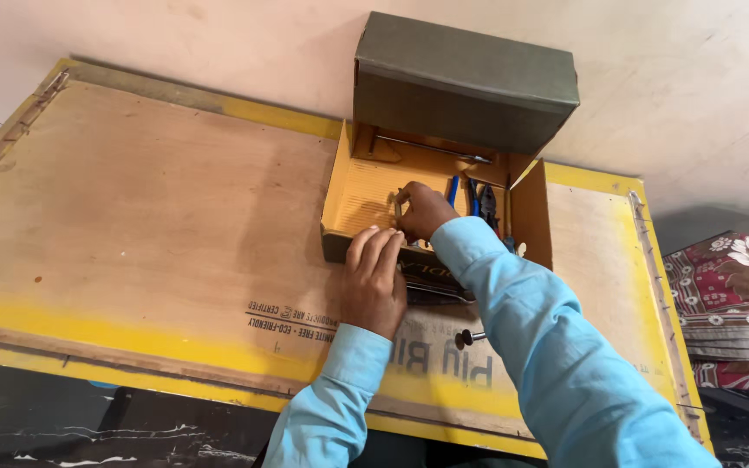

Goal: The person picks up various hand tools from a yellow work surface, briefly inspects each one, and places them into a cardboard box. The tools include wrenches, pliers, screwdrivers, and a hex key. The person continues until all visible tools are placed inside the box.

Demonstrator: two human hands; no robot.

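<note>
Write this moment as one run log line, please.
left hand: rests on box front | right hand: inside box, holds small metal tool

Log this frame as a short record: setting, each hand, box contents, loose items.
setting: plywood board with yellow edges, set against a pale wall
box: open cardboard box, grey lid standing up at the back
left hand: rests flat on the box's front edge
right hand: reaches inside the box, pinching a small metal piece
contents: blue-handled tools, a long metal rod
loose items: small dark-headed tool on the board beside the right sleeve
</note>
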